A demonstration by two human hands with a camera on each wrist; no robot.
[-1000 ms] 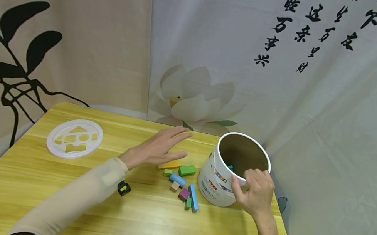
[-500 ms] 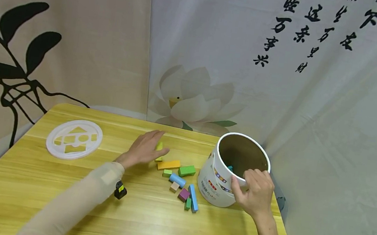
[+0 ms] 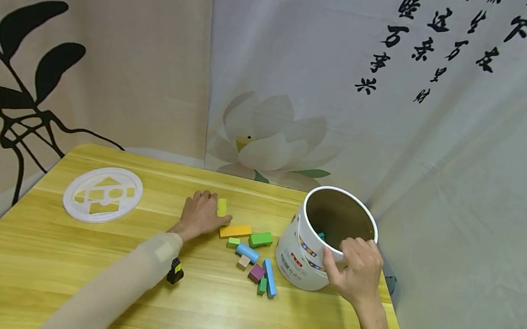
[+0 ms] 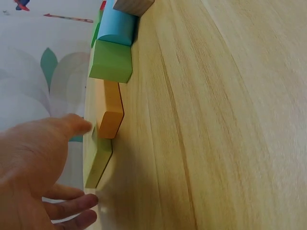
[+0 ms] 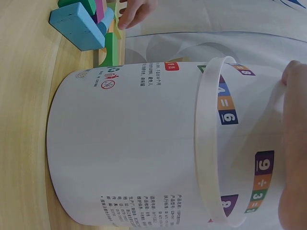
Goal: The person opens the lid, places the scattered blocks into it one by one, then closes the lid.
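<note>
My left hand (image 3: 200,212) is low over the table, beside a yellow-green block (image 3: 222,207). In the left wrist view its thumb (image 4: 76,124) is near one end of that block and the other fingers are near the opposite end, with nothing pinched between them. An orange block (image 3: 235,231) lies end to end with it. My right hand (image 3: 358,265) grips the near rim of a white printed bucket (image 3: 301,261), thumb outside and fingers curled over the edge. Inside the bucket a bit of a blue block (image 3: 321,236) shows; most of its interior is hidden.
Between the hands lie a green block (image 3: 261,239), a blue half-round block (image 3: 247,252), a purple block (image 3: 256,273), a long blue block (image 3: 269,278) and several smaller ones. A white lid (image 3: 74,208) with shaped cut-outs lies at the table's left. Cloth walls stand behind and right.
My left hand has moved left from over the blocks and come down beside the yellow-green block, which it had hidden before. The right hand and the bucket have stayed in place.
</note>
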